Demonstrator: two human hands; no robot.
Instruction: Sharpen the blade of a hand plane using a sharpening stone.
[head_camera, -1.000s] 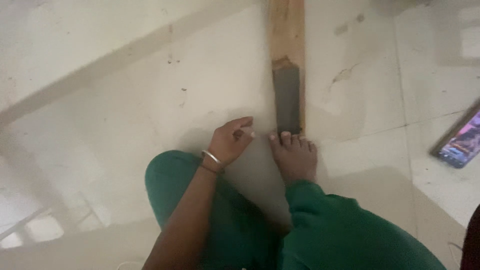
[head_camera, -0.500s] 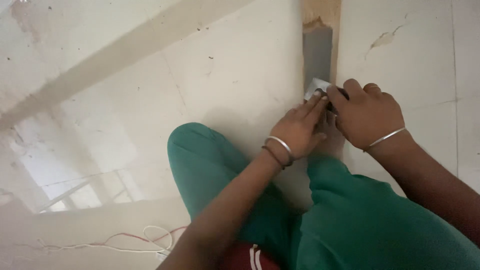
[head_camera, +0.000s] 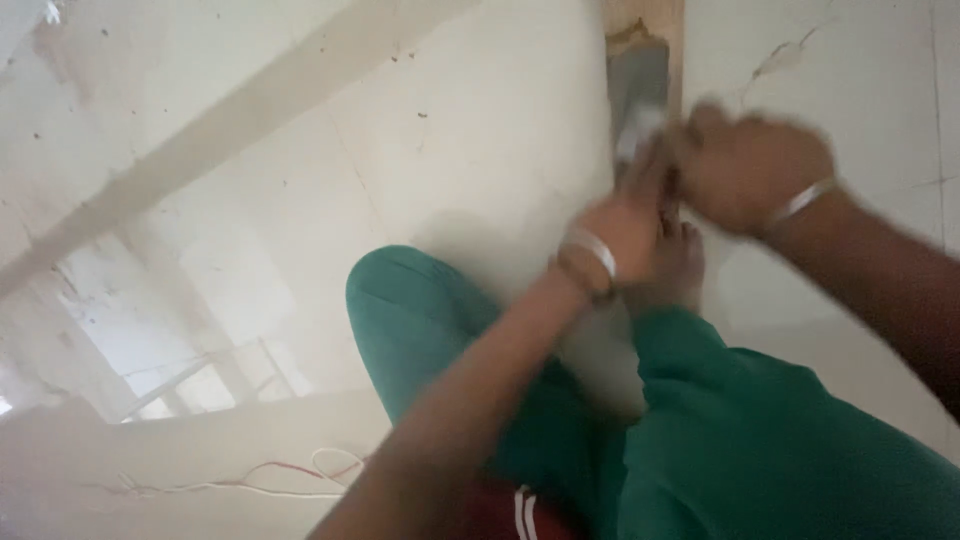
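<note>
1. Wooden plank (head_camera: 645, 25) lying flat on the pale stone floor (head_camera: 480, 150), running away toward the top edge of the view; one plank only, one grey coated strip (head_camera: 640, 75) along its near part.
2. Left hand (head_camera: 625, 225) and right hand (head_camera: 750, 170) close together over the near end of the grey strip, both blurred by motion.
3. Small pale piece (head_camera: 640, 125), probably paper or cloth, pinched where the two hands meet, resting against the grey strip; only one seen.
4. Left fingers drawn together on the pale piece; right fingers curled in a loose fist just beside it, exact hold too blurred to tell.
5. One bangle on each wrist, two in all.
6. One bare foot (head_camera: 670, 265) pressed on the plank's near end, just below the hands.
7. Two knees in green trousers (head_camera: 760, 440) flanking the plank end, closing in the near side.
8. Open floor to the left of the plank and to its right; thin wires (head_camera: 300, 475) lying well apart at lower left.
</note>
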